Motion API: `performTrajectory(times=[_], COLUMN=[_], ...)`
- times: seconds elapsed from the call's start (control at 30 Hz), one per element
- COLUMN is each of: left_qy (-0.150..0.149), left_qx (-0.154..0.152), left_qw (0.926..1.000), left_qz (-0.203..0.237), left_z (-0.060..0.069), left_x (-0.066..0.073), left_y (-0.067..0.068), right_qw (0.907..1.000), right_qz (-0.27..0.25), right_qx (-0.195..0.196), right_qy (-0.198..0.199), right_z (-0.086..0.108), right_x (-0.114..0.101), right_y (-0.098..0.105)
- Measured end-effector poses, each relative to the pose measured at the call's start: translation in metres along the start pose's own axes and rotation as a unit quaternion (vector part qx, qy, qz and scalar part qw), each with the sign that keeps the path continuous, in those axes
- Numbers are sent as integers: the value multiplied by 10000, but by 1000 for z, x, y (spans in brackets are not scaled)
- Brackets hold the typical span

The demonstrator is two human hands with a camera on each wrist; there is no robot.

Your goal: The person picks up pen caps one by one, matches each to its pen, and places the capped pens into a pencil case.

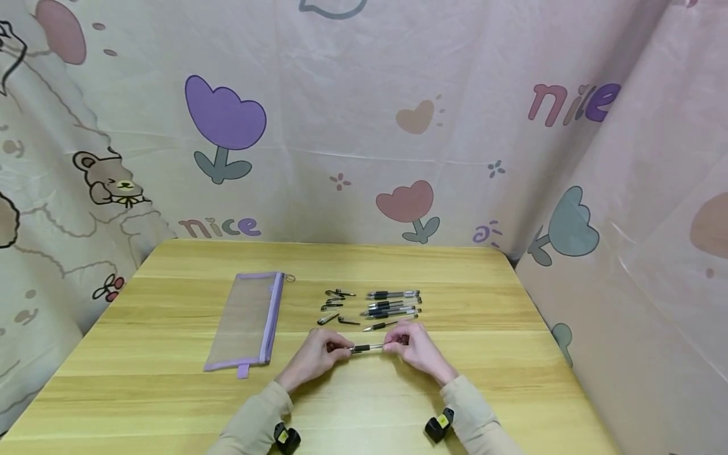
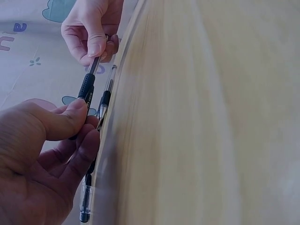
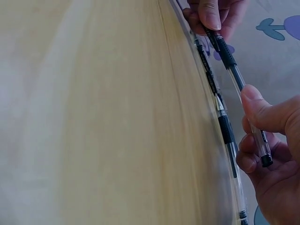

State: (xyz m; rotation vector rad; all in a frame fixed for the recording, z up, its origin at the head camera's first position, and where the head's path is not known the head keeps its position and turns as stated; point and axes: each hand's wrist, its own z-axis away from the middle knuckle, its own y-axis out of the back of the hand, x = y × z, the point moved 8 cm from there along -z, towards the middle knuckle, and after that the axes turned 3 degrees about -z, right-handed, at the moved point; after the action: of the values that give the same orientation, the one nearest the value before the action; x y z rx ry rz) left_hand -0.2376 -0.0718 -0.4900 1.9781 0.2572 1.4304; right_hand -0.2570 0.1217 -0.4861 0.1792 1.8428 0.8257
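Both hands hold one clear pen with a black grip (image 1: 361,348) between them, above the table's middle. My left hand (image 1: 320,354) pinches its left end, where a dark cap with a clip shows under the thumb in the left wrist view (image 2: 88,86). My right hand (image 1: 418,349) pinches the clear barrel near its other end; the black end plug (image 3: 266,161) sticks out past the fingers in the right wrist view. Just behind the hands, an uncapped pen (image 1: 380,326) lies on the table.
Several uncapped pens (image 1: 392,312) lie in a stack at centre right. Left of them are several loose black caps (image 1: 332,306). A flat mesh pouch with purple edges (image 1: 243,322) lies at the left of the wooden table (image 1: 170,404). Printed curtains (image 1: 318,126) stand behind and beside it.
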Motion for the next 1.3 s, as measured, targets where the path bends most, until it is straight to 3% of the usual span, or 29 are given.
performTrajectory(times=[0.37,0.6,0.9,1.3], left_qy=[-3,278,291,377], left_qx=[165,-93,-263,-142], left_qw=[9997,9995,9992,9989], left_qz=[-183,98,95,-257], left_z=[2,5,5,5], left_x=[0,-9,-10,-14], left_y=[6,9,8,9], right_qw=[9998,9991,9976,9975], right_qz=[-80,-354,-502,-90], right_qx=[-39,-137,-468,-645], right_qy=[-203,-162,-74,-275], right_z=[-3,-5,5,11], right_x=[-1,-1,11,20], right_y=[-2,-5,3,5])
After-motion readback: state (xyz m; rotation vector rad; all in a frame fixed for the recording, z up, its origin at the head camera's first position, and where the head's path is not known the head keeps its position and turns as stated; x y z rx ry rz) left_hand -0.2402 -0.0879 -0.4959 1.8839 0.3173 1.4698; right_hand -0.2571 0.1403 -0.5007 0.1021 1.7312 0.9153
